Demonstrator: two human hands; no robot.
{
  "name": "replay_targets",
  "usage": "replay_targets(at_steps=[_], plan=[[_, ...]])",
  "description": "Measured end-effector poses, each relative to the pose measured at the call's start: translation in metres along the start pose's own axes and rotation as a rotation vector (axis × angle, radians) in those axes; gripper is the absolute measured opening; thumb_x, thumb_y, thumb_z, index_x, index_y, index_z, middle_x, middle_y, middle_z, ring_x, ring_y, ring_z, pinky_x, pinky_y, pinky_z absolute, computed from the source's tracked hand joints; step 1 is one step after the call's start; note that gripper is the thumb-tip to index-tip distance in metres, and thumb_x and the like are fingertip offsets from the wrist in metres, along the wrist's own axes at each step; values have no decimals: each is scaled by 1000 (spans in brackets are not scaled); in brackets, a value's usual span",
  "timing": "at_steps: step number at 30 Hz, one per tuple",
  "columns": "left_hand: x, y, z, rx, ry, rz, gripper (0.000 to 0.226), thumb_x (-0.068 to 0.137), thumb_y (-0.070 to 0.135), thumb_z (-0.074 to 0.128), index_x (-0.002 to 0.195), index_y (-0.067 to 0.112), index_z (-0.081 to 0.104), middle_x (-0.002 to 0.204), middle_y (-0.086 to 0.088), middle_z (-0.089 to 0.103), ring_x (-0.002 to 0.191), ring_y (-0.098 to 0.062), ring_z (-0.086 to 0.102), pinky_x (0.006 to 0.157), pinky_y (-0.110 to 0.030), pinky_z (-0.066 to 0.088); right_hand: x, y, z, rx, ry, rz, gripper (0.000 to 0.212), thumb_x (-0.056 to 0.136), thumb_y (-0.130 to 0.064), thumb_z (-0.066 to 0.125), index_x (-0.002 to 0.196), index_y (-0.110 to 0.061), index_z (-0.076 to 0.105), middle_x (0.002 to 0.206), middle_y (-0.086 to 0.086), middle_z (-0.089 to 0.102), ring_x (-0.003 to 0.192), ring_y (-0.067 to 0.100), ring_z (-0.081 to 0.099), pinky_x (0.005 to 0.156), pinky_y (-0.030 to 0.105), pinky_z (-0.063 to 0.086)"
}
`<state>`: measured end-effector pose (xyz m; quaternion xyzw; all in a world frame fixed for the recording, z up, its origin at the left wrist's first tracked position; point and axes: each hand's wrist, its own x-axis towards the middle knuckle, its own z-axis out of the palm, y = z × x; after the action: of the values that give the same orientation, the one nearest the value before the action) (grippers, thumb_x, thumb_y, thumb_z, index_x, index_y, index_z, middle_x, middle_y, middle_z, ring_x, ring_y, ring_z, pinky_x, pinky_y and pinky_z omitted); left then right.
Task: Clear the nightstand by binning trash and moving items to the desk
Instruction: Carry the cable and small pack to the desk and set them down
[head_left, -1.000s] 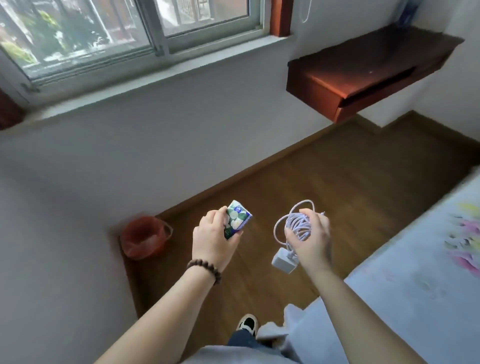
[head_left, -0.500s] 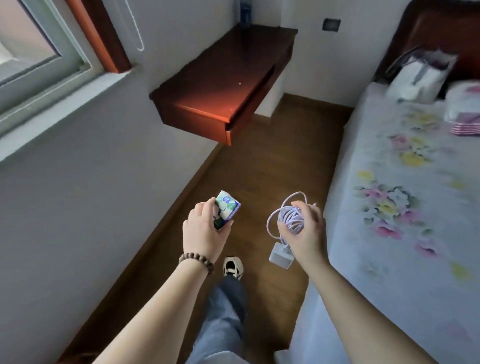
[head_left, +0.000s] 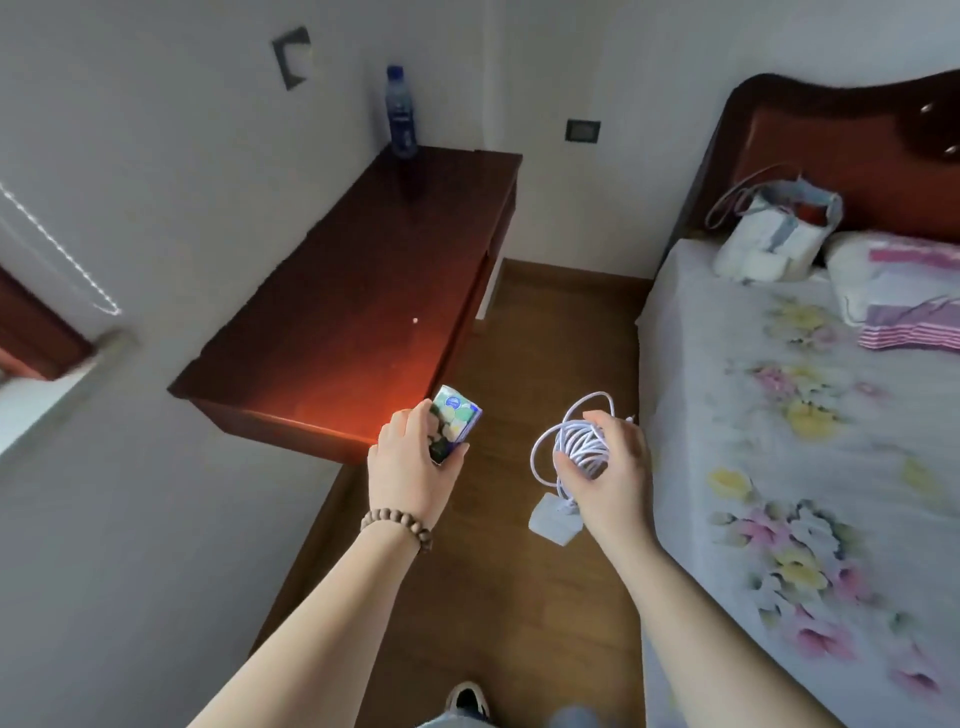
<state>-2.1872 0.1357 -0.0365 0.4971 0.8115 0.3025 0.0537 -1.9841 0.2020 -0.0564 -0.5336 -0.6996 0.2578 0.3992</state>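
My left hand (head_left: 410, 462), with a bead bracelet on the wrist, grips a small green and white tissue pack (head_left: 453, 420) just off the near right corner of the dark red wall-mounted desk (head_left: 337, 332). My right hand (head_left: 615, 467) holds a coiled white charger cable (head_left: 576, 444), and its white plug block (head_left: 555, 522) dangles below the hand over the wooden floor. A blue-labelled water bottle (head_left: 400, 111) stands upright at the desk's far end against the wall.
A bed with a floral sheet (head_left: 810, 467) fills the right side, with a white bag (head_left: 774, 228) and a pillow (head_left: 893, 280) by the dark headboard. A narrow strip of wooden floor (head_left: 530, 597) runs between desk and bed. My shoe (head_left: 467, 701) shows at the bottom.
The view has swung right from the window and red bin toward the desk and bed. The desk is now closer, just ahead of my left hand. Both hands keep their grip.
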Motion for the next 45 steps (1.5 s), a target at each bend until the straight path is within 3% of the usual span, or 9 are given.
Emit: replay_targets(at_steps=[9,19,21,23,25,33,39,45], plan=[[163,19,55,9,34,-23,61,78,34,72,130,14,48,115,-6,59,104,-23,55,82,-39,48,173,31,54,5,-40,-24,54,72,-29,79,120,-25,55,117,1,55,99,13,51,66,12,46],[366,67,124,69,176,-233,67,79,44,67,135,17,42,124,-3,54,116,-22,49,95,-43,42,456,57,91,73,-190,-224,55,74,-26,77,123,-19,53,123,8,51,105,23,51,70,34,58],[398,80,136,78,200,-259,68,79,46,67,135,17,42,124,-2,54,115,-22,50,95,-42,42,505,59,97,78,-228,-267,54,75,-24,77,123,-17,54,122,11,51,106,25,50,73,27,55],[426,89,147,86,213,-281,68,79,48,67,135,18,42,124,-1,54,114,-20,51,94,-41,42,549,61,107,64,-250,-303,53,74,-23,77,122,-15,55,121,12,52,106,25,49,70,9,44],[451,93,156,89,216,-314,69,79,49,66,135,18,41,124,-1,54,114,-20,51,96,-42,43,585,62,120,69,-282,-320,54,75,-24,76,123,-16,54,121,12,52,106,23,49,65,5,40],[551,76,188,84,249,-443,71,79,48,66,137,15,42,126,-4,53,115,-21,51,94,-46,47,694,64,196,121,-437,-356,64,77,-29,74,132,-21,42,128,5,46,113,22,49,79,28,55],[628,42,211,35,297,-546,72,78,49,67,136,14,43,126,-5,53,114,-21,52,91,-47,49,776,51,279,91,-574,-449,57,77,-30,74,126,-21,45,129,5,45,113,21,47,83,33,55],[681,14,213,67,300,-679,71,79,50,65,137,16,42,126,-3,52,113,-21,51,92,-46,48,851,31,362,7,-797,-572,56,77,-29,73,126,-21,46,128,3,44,117,24,42,92,29,37]])
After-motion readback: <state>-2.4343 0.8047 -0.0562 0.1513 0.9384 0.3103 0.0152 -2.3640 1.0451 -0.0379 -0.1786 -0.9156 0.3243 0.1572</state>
